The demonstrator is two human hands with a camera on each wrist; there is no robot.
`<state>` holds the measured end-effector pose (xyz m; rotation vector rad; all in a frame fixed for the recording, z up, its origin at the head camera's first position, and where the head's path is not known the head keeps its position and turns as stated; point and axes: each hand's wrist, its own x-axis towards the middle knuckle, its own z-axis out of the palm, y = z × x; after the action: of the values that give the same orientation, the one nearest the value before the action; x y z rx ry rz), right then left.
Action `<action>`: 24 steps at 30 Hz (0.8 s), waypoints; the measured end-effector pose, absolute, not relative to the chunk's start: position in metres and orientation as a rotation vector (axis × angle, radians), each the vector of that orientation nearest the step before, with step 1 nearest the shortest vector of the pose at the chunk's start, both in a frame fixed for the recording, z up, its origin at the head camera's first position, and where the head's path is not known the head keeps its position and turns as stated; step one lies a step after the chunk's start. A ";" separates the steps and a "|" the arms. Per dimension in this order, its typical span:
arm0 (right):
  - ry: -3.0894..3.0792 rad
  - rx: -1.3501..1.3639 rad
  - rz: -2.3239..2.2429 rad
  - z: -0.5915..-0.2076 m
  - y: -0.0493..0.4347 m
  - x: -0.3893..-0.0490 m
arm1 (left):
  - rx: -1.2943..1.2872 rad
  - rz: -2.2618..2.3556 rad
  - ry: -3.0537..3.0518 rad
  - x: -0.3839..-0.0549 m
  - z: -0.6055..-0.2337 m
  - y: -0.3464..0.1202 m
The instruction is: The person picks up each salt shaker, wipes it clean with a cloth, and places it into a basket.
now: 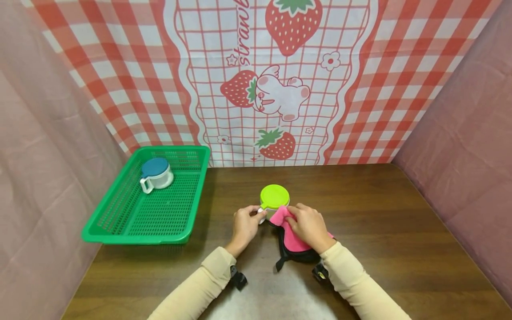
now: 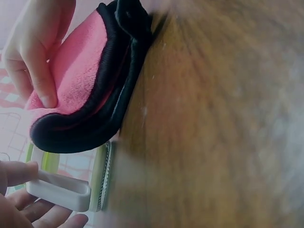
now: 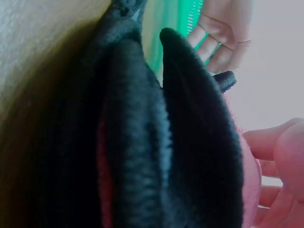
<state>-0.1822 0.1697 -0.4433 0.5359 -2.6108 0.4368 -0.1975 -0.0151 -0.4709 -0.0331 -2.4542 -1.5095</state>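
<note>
A lidded cup with a lime-green lid (image 1: 274, 196) stands on the table. My left hand (image 1: 245, 226) pinches its white handle (image 2: 61, 190), thumb on one side and fingers behind. Just right of the cup, my right hand (image 1: 311, 224) grips a folded pink cloth (image 1: 295, 240) with a thick black edge (image 2: 80, 137). One corner of the cloth lies close against the cup and hides part of its side. A small black tab (image 1: 279, 265) sticks out from the cloth's near end. In the right wrist view, the black folds (image 3: 199, 133) fill most of the picture.
A green plastic basket (image 1: 196, 195) stands on the left of the wooden table (image 1: 380, 231). Inside it sits a white cup with a blue lid (image 1: 155, 167). A strawberry-print checked curtain (image 1: 348, 89) hangs behind, with pink cloth walls (image 1: 460, 111) at both sides.
</note>
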 end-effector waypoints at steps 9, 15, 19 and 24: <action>-2.648 0.554 0.354 -0.448 0.166 -0.183 | -0.065 -1.416 -2.474 -0.199 -0.470 -0.016; -2.678 0.554 0.310 -0.450 0.163 -0.184 | -0.091 -1.398 -2.479 -0.199 -0.470 -0.017; -2.681 0.550 0.273 -0.451 0.161 -0.185 | -0.087 -1.393 -2.486 -0.199 -0.469 -0.017; -2.672 0.538 0.188 -0.453 0.158 -0.186 | -0.079 -1.391 -2.483 -0.199 -0.468 -0.016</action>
<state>-0.1859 0.1575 -0.4531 0.5377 -2.6723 0.1880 -0.1992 -0.0165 -0.4682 -0.0791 -2.4825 -1.3911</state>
